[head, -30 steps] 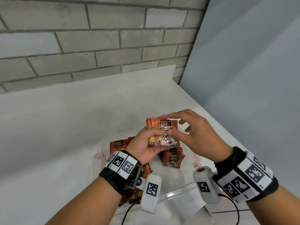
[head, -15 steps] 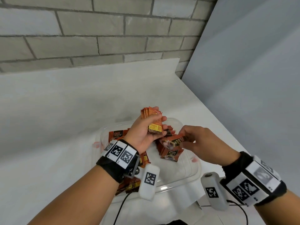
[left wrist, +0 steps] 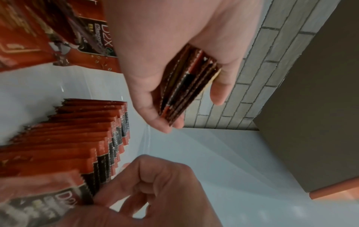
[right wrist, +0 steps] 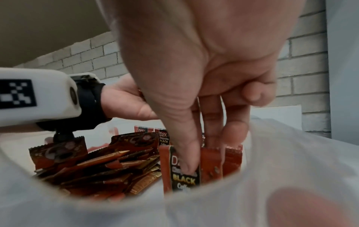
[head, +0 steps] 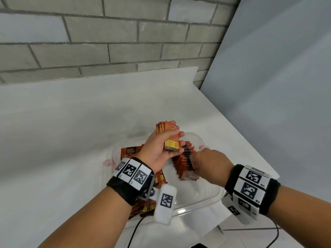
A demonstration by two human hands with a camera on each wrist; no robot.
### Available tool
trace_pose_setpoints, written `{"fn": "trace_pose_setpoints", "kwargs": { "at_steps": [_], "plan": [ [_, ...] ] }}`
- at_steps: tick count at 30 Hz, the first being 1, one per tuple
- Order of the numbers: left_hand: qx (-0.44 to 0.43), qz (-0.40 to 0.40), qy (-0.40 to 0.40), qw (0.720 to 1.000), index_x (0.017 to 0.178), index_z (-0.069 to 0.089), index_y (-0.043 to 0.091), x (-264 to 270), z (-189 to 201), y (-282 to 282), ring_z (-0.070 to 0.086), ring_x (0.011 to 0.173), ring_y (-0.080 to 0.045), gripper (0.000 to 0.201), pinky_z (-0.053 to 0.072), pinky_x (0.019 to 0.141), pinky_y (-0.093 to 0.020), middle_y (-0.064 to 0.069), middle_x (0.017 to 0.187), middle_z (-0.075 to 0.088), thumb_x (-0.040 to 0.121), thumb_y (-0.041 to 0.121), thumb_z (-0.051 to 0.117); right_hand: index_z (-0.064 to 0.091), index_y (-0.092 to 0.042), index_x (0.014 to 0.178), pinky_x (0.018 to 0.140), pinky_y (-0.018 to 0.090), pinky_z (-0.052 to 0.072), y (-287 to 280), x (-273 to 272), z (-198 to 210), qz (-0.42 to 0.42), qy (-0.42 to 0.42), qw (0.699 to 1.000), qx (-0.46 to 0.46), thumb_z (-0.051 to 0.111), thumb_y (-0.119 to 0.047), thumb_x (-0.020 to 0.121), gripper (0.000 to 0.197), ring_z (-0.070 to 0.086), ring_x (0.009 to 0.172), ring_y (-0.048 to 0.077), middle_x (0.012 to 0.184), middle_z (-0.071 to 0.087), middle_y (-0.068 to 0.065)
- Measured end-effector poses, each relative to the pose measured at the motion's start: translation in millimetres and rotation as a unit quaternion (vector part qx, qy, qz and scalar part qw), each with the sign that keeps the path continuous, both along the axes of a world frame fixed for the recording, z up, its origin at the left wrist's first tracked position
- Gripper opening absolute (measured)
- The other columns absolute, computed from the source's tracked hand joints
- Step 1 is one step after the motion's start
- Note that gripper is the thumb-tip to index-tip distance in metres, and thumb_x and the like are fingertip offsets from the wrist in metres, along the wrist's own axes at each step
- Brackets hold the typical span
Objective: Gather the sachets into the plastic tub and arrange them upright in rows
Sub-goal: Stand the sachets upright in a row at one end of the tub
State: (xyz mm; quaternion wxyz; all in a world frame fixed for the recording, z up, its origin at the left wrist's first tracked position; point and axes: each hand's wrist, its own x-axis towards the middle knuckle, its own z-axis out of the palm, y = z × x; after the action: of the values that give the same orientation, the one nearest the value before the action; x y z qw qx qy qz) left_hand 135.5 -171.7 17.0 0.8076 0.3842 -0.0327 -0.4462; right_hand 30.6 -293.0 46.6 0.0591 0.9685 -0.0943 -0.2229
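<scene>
A clear plastic tub sits on the white counter. My left hand holds a stack of red sachets above the tub; the same stack shows edge-on in the left wrist view. My right hand reaches down into the tub and pinches one red-and-black sachet between thumb and fingers at the near end of an upright row of sachets. The row leans in steps. Loose sachets lie in a heap at the tub's left side.
The white counter runs back to a grey brick wall. A grey panel closes off the right side, where the counter's edge slants. Cables hang from the wrist cameras at the near edge.
My right hand left the stack in my left hand with one sachet and went down into the tub to the near end of the row. My left hand kept the stack raised.
</scene>
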Motion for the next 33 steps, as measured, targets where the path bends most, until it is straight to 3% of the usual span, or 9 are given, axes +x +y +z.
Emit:
{"fn": "trace_pose_setpoints", "kwargs": {
  "at_steps": [3,5,7,13,21,24,28,30,33],
  "plan": [
    [0.003,-0.003,-0.002,1.0,0.12,0.058,0.017,0.1,1.2,0.1,0.064,0.073,-0.023,0.05,0.055,0.064,-0.033,-0.012,0.095,0.068,0.07,0.016,0.068,0.058,-0.01,0.102,0.053,0.026,0.03,2.6,0.8,-0.4,0.017,-0.003,1.0,-0.014,0.051,-0.016,0.094,0.013,0.045,0.083,0.021,0.094,0.053,0.006],
    [0.006,-0.004,-0.003,1.0,0.12,0.058,0.017,-0.3,0.5,0.0,0.065,0.073,-0.023,0.05,0.055,0.065,-0.034,-0.012,0.096,0.068,0.07,0.017,0.068,0.059,-0.011,0.104,0.062,0.027,0.033,3.8,-0.4,-1.0,0.022,-0.008,1.0,-0.015,0.051,-0.017,0.093,0.014,0.05,0.1,0.024,0.1,0.057,0.006],
    [0.006,-0.005,-0.004,1.0,0.117,0.059,0.017,-0.7,-0.3,-0.4,0.064,0.074,-0.023,0.048,0.055,0.066,-0.035,-0.013,0.096,0.068,0.07,0.017,0.068,0.059,-0.011,0.108,0.07,0.029,0.034,5.0,-1.5,-0.2,0.028,-0.008,0.999,-0.024,0.05,-0.017,0.094,0.017,0.052,0.104,0.026,0.108,0.059,0.005],
    [0.007,-0.007,-0.01,1.0,0.121,0.058,0.017,-1.2,-2.9,-1.9,0.064,0.074,-0.024,0.051,0.054,0.067,-0.036,-0.013,0.096,0.069,0.071,0.017,0.068,0.06,-0.011,0.106,0.07,0.027,0.031,3.0,-0.5,-1.6,0.028,-0.001,0.999,-0.044,0.048,-0.011,0.094,0.017,0.052,0.103,0.024,0.102,0.061,0.006],
    [0.01,-0.001,-0.004,1.0,0.113,0.059,0.01,-2.7,-0.2,-2.5,0.068,0.076,-0.027,0.047,0.058,0.068,-0.037,-0.016,0.097,0.065,0.068,0.016,0.069,0.058,-0.012,0.108,0.07,0.03,0.033,2.1,-2.8,-3.2,0.025,-0.008,0.999,-0.034,0.053,-0.017,0.094,0.016,0.051,0.102,0.023,0.105,0.061,0.005],
    [0.017,-0.001,-0.005,1.0,0.122,0.056,0.008,-4.3,1.4,-2.7,0.07,0.079,-0.03,0.057,0.058,0.073,-0.039,-0.018,0.096,0.065,0.068,0.015,0.069,0.056,-0.012,0.112,0.07,0.028,0.036,0.5,-2.0,-2.9,0.019,-0.019,0.999,-0.019,0.055,-0.018,0.093,0.02,0.055,0.1,0.024,0.109,0.059,0.007],
    [0.019,-0.021,-0.003,1.0,0.131,0.052,0.007,-4.2,-0.1,-2.2,0.069,0.088,-0.032,0.061,0.06,0.07,-0.04,-0.02,0.103,0.067,0.072,0.014,0.067,0.054,-0.013,0.11,0.064,0.028,0.041,-3.9,-0.8,7.1,-0.019,-0.03,0.999,0.035,0.062,-0.026,0.089,0.026,0.059,0.083,0.025,0.106,0.06,0.006],
    [0.009,-0.029,-0.001,1.0,0.126,0.056,0.013,-3.2,-1.3,-1.9,0.069,0.092,-0.031,0.055,0.059,0.067,-0.038,-0.018,0.109,0.067,0.072,0.012,0.067,0.056,-0.018,0.102,0.059,0.025,0.041,-12.4,2.0,19.5,-0.053,-0.058,0.994,0.07,0.064,-0.029,0.087,0.02,0.057,0.076,0.019,0.098,0.061,0.001],
    [-0.003,-0.044,-0.006,0.999,0.117,0.061,0.017,-2.9,-2.3,-1.5,0.07,0.088,-0.026,0.047,0.059,0.065,-0.037,-0.012,0.1,0.071,0.07,0.011,0.066,0.057,-0.024,0.095,0.057,0.019,0.035,-29.0,8.2,40.9,-0.094,-0.128,0.979,0.131,0.064,-0.035,0.088,0.015,0.055,0.069,0.009,0.086,0.06,-0.005]
  ]
}}
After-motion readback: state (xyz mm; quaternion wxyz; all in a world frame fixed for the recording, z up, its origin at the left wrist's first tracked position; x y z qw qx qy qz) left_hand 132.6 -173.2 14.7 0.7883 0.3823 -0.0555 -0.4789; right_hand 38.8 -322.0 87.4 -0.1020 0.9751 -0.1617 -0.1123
